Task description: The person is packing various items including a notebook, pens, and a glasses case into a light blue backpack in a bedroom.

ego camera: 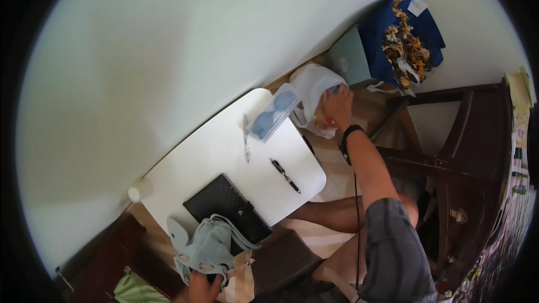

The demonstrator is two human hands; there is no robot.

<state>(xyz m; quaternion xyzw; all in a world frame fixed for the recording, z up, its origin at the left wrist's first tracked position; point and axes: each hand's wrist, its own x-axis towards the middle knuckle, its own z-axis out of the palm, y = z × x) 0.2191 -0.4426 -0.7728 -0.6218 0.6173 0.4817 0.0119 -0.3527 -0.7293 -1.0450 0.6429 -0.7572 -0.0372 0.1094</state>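
A light-grey drawstring bag (206,244) leans at the near left end of a white table, its flap hanging to one side. My left hand (205,286) grips the rim of its mouth. On the far right, my right hand (338,103), with a black band on its wrist, reaches to the opening of a white plastic bag (313,84). Its fingertips rest at something bluish there; whether they grip it is hidden. Beside that bag, a clear case (276,111) with blue round-lensed glasses inside lies across the table's far corner.
The white table (202,155) bears a clear pen (246,139), a black pen (285,175) and a black notebook (227,206) with a clasp. A dried-flower bouquet (406,50) in blue wrap stands beyond the plastic bag. Dark wooden furniture (471,134) stands at right.
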